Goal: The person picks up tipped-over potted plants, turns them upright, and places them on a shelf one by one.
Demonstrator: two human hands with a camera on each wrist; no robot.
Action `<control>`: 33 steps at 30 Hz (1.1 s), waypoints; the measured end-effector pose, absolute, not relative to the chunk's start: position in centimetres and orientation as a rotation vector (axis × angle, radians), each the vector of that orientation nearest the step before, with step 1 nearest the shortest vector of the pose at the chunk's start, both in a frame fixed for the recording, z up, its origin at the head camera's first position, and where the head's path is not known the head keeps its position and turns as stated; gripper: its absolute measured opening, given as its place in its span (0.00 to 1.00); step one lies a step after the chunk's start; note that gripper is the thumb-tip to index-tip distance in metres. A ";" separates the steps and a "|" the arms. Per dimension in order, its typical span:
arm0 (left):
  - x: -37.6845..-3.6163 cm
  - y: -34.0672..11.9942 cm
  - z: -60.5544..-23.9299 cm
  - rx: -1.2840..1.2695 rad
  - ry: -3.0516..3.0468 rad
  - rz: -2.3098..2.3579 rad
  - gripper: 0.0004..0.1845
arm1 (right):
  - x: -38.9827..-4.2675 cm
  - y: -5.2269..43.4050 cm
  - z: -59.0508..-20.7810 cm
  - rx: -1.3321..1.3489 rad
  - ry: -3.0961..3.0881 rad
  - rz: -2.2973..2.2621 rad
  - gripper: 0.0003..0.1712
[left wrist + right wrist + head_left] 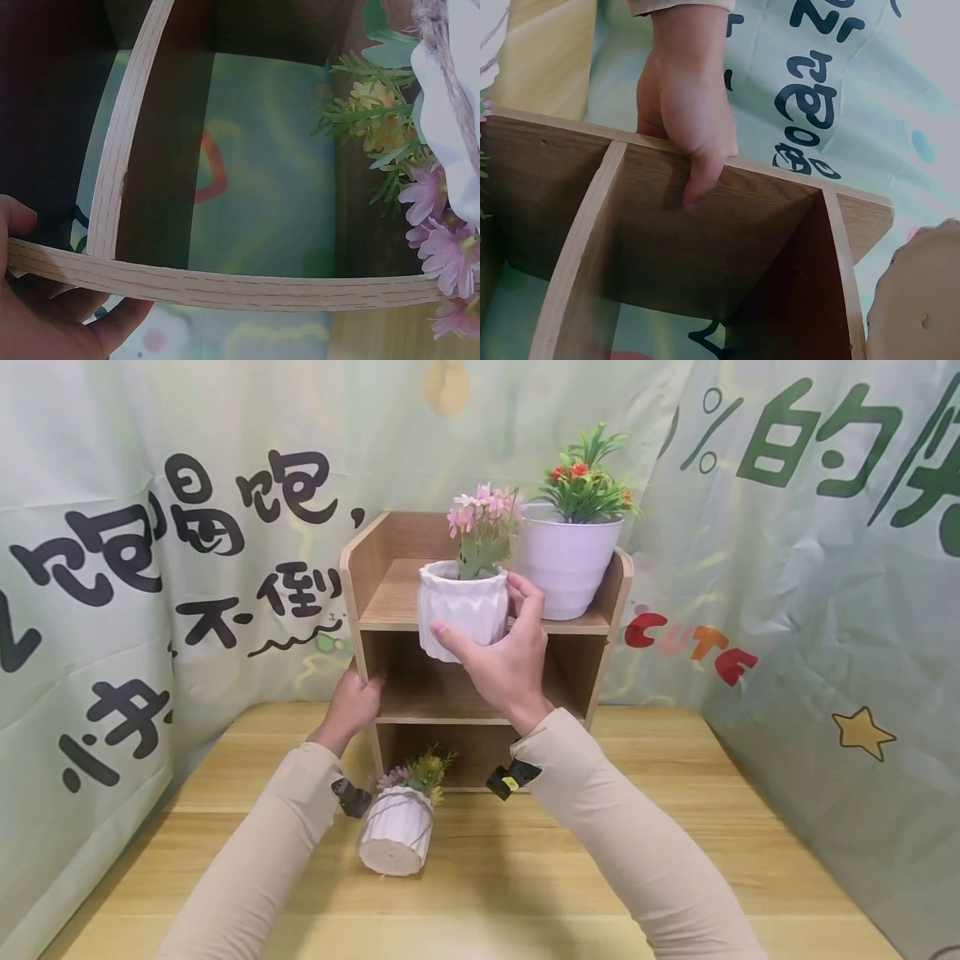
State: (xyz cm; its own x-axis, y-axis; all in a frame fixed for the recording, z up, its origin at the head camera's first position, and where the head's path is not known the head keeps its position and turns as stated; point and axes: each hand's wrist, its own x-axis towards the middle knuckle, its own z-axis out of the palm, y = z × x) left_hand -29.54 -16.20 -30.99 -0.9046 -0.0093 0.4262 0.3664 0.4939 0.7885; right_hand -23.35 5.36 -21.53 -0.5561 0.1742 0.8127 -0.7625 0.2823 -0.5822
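My right hand (pixel 513 656) holds a white fluted flowerpot (pixel 461 610) with pink artificial flowers, thumb on its front and fingers round its right side. The pot is upright in front of the top tier of a small wooden shelf (pixel 480 714). In the right wrist view the pale underside of that pot (pixel 919 296) shows at the right edge. My left hand (pixel 352 700) grips the shelf's left side panel (pixel 225 291), thumb inside and fingers outside. Another white pot (pixel 397 831), with twine and pink and yellow flowers, lies tipped on the table, base towards me.
On the top tier, at the right, stands a larger white pot (pixel 570 568) with green leaves and red flowers. The shelf stands on a light wooden table (pixel 675 843). A printed cloth (pixel 247 485) hangs behind and at both sides.
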 end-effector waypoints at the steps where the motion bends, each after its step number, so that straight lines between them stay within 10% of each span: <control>1: -29.5 -16.2 -31.0 -0.296 -2.367 -1.389 0.22 | -23.4 5.3 -21.5 0.542 -1.702 1.398 0.49; 33: -29.5 -16.3 -31.0 -0.252 -2.397 -1.372 0.20 | -25.8 4.3 -21.4 0.447 -1.631 1.325 0.45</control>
State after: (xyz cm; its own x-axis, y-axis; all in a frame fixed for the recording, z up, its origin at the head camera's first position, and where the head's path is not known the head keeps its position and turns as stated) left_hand -29.46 -16.29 -30.96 -0.9171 -0.0261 0.3978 0.3298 0.5112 0.7937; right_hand -25.81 4.30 -21.42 -0.4789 0.2729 0.8344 -0.7609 0.3450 -0.5495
